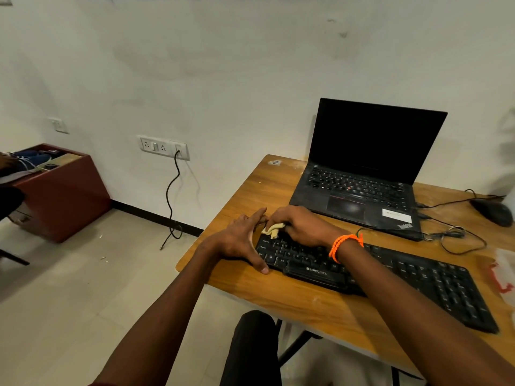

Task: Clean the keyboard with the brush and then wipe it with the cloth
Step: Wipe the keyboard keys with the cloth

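The right hand (pixel 299 225) is curled over a small yellowish cloth (pixel 274 229), its fingers bunched round the wad and pressing it down on the far-left corner of the black keyboard (pixel 434 282) — only a crumpled end of the cloth pokes out past the knuckles, so how much of it is tucked under the palm cannot be told. An orange braided band (pixel 345 245) circles that wrist. The left hand (pixel 241 240) lies spread at the keyboard's left end, fingers straight and slightly fanned, the thumb stretched along the near-left edge and the fingertips reaching toward the cloth; it seems to steady the keyboard rather than grasp it, holding nothing. The keyboard rests slantwise on the wooden table (pixel 303 305), running from the hands toward the lower right. Just behind it stands an open black laptop (pixel 370 162) with a dark screen, and a black mouse (pixel 493 210) sits at the far right, cables trailing between them. No brush can be made out in this view.
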